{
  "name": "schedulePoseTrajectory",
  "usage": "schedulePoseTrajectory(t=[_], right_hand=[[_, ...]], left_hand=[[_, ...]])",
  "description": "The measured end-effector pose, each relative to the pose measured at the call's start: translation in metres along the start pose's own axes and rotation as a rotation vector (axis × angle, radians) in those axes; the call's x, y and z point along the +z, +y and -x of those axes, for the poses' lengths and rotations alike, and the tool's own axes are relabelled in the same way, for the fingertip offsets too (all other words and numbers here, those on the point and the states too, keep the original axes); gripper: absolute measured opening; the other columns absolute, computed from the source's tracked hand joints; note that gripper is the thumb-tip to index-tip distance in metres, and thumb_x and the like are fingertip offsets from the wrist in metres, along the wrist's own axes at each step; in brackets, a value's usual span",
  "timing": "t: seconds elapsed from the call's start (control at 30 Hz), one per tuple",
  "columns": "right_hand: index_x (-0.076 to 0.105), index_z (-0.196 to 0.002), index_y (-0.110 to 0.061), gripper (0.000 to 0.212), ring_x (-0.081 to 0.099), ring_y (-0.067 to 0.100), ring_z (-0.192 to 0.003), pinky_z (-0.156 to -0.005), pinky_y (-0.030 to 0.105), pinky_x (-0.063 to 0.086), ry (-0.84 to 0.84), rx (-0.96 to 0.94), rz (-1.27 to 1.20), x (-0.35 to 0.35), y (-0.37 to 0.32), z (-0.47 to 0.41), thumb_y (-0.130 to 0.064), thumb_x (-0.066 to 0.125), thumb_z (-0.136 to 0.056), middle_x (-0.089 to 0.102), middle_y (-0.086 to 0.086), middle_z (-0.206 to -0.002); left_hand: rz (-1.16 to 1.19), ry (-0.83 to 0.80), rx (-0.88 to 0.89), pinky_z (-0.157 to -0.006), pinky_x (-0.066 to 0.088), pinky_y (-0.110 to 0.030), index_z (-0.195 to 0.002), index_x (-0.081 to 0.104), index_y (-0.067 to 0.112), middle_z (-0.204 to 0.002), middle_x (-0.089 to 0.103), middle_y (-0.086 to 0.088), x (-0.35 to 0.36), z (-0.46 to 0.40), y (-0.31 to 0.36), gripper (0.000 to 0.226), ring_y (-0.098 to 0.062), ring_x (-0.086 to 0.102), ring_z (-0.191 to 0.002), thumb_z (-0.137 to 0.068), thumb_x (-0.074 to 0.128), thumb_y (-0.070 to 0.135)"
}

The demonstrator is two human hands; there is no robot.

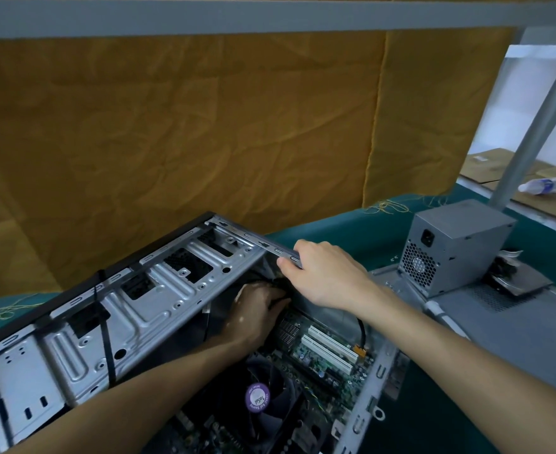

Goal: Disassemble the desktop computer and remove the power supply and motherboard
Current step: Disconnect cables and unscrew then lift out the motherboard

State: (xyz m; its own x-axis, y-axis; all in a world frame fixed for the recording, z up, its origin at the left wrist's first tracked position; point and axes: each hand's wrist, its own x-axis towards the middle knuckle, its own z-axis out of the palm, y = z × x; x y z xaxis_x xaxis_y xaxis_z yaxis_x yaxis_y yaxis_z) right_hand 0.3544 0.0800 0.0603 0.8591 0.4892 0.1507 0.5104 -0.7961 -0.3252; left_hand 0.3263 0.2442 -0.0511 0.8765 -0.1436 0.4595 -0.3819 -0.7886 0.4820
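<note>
Right at the centre of the frame, the fingers (288,257) of the right hand (322,273) are curling over the top rail of the computer case (158,290), the thumb pressing beneath that rail so the hand is gripping the metal edge. Just below and left of it, the left hand (257,311) is reaching down inside the case; its fingertips are buried among black cables (270,285) in shadow, so whether they are pinching anything cannot be told. Both bare forearms are running in from the lower edge of the frame, the left from lower left, the right from lower right.

Under the left wrist the motherboard (329,355) is lying inside the case, still seated there, showing two white expansion slots (330,350) and, toward the bottom centre, a black cooling fan (263,398) with a purple label. The case is lying open on a green table cover (384,237), its silver drive cage filling the lower left.

At the right of the frame the grey power supply (456,247) is standing outside the case, on a flat grey panel (499,326), well apart from both hands. Behind everything an ochre cloth (188,126) is hanging across the upper half, and a plastic bottle (547,185) is lying at the far right edge.
</note>
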Motion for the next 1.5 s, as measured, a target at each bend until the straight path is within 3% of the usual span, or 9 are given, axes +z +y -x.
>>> schedulePoseTrajectory(t=[0.1, 0.23, 0.37, 0.53, 0.9, 1.13, 1.27, 1.4, 1.5], right_hand=[[0.047, -0.08, -0.017, 0.046, 0.05, 0.024, -0.063, -0.054, 0.039, 0.034, -0.005, 0.006, 0.003, -0.0016, -0.0006, -0.0007, -0.056, 0.038, -0.102, 0.055, 0.003, -0.069], [0.045, -0.079, -0.017, 0.046, 0.051, 0.025, -0.062, -0.054, 0.039, 0.034, -0.015, 0.011, 0.0, -0.0017, -0.001, 0.0011, -0.056, 0.039, -0.102, 0.053, 0.003, -0.067], [0.047, -0.08, -0.017, 0.045, 0.05, 0.022, -0.062, -0.055, 0.039, 0.036, -0.018, 0.014, -0.005, -0.0031, -0.0016, 0.001, -0.055, 0.039, -0.102, 0.055, 0.003, -0.069], [0.048, -0.081, -0.017, 0.043, 0.05, 0.024, -0.065, -0.059, 0.04, 0.038, -0.031, 0.031, -0.025, -0.0029, -0.0015, 0.0011, -0.053, 0.041, -0.102, 0.055, 0.002, -0.072], [0.046, -0.08, -0.018, 0.043, 0.043, 0.017, -0.061, -0.053, 0.039, 0.029, -0.028, 0.031, -0.015, -0.0037, -0.0019, 0.001, -0.053, 0.04, -0.103, 0.053, 0.001, -0.072], [0.045, -0.079, -0.018, 0.043, 0.044, 0.018, -0.061, -0.053, 0.039, 0.029, -0.031, 0.028, -0.026, -0.0044, -0.0021, 0.0025, -0.053, 0.04, -0.104, 0.053, 0.002, -0.072], [0.045, -0.079, -0.017, 0.043, 0.045, 0.017, -0.061, -0.053, 0.039, 0.03, -0.034, 0.03, -0.03, -0.006, -0.0022, 0.0024, -0.053, 0.04, -0.104, 0.053, 0.002, -0.072], [0.043, -0.078, -0.018, 0.043, 0.044, 0.016, -0.061, -0.052, 0.038, 0.028, -0.042, 0.037, -0.029, -0.0063, -0.0028, 0.0041, -0.053, 0.04, -0.104, 0.052, 0.002, -0.072], [0.043, -0.079, -0.018, 0.043, 0.045, 0.018, -0.061, -0.052, 0.038, 0.029, -0.045, 0.031, -0.035, -0.0062, -0.0031, 0.0038, -0.052, 0.04, -0.104, 0.053, 0.002, -0.072]], left_hand=[[0.035, -0.006, -0.042, -0.077, 0.051, -0.038, -0.091, 0.077, 0.01, -0.094, 0.076, -0.004, -0.0001, -0.0025, 0.0011, 0.017, -0.019, 0.069, -0.09, -0.097, 0.064, 0.019], [-0.022, 0.007, 0.022, -0.072, 0.047, -0.037, -0.088, 0.078, 0.008, -0.087, 0.075, -0.009, -0.0001, 0.0018, 0.0021, 0.014, -0.025, 0.067, -0.083, -0.094, 0.067, 0.015], [0.078, -0.017, -0.035, -0.082, 0.051, -0.038, -0.094, 0.078, 0.008, -0.097, 0.076, -0.004, -0.001, -0.0011, 0.0011, 0.018, -0.016, 0.069, -0.092, -0.099, 0.063, 0.017], [-0.008, 0.018, 0.049, -0.071, 0.047, -0.033, -0.089, 0.079, 0.008, -0.087, 0.076, -0.007, -0.0024, 0.0025, 0.0032, 0.014, -0.023, 0.067, -0.082, -0.094, 0.068, 0.015], [0.074, -0.008, -0.027, -0.081, 0.052, -0.039, -0.095, 0.079, 0.009, -0.097, 0.076, -0.003, -0.0021, -0.0003, 0.0008, 0.017, -0.015, 0.068, -0.09, -0.098, 0.065, 0.017], [0.042, -0.013, 0.01, -0.077, 0.05, -0.041, -0.092, 0.079, 0.007, -0.091, 0.076, -0.009, -0.0024, 0.0011, 0.0015, 0.015, -0.023, 0.068, -0.087, -0.096, 0.067, 0.015], [0.069, 0.009, -0.056, -0.08, 0.051, -0.04, -0.093, 0.079, 0.009, -0.096, 0.076, -0.005, -0.0002, -0.0009, 0.0009, 0.018, -0.016, 0.069, -0.092, -0.098, 0.065, 0.02], [0.025, -0.003, 0.029, -0.073, 0.049, -0.04, -0.086, 0.077, 0.006, -0.086, 0.074, -0.008, -0.0017, 0.0016, 0.0012, 0.015, -0.021, 0.066, -0.081, -0.095, 0.068, 0.014], [0.039, -0.006, 0.021, -0.076, 0.05, -0.04, -0.091, 0.078, 0.007, -0.091, 0.075, -0.007, -0.001, 0.0007, 0.0002, 0.016, -0.019, 0.067, -0.086, -0.096, 0.066, 0.016]])
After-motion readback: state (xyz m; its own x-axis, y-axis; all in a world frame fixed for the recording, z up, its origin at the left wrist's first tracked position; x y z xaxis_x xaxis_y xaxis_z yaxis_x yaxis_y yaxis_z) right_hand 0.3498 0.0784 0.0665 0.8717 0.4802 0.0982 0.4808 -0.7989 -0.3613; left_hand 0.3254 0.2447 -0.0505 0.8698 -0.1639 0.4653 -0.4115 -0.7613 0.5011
